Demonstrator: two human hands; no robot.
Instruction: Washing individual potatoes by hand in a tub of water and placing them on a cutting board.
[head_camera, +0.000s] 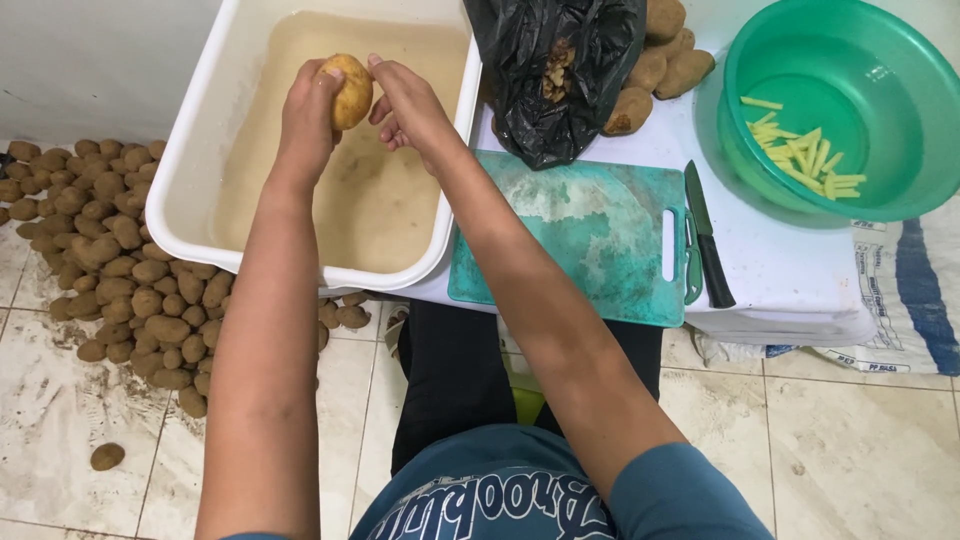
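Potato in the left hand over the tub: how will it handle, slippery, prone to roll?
The potato is probably slippery: it is held over a white tub of murky water. Rounded shape suggests it would roll if set on the cutting board. Likely firm and dense; the left hand grips it without denting.

You're in a makeshift food-prep spot on a tiled floor (860, 440), likely a home kitchen. A heap of potatoes (120, 270), a cutting board (580, 240), a knife (708, 240) and a bowl (900, 60) of cut potato sticks (805, 150) show it.
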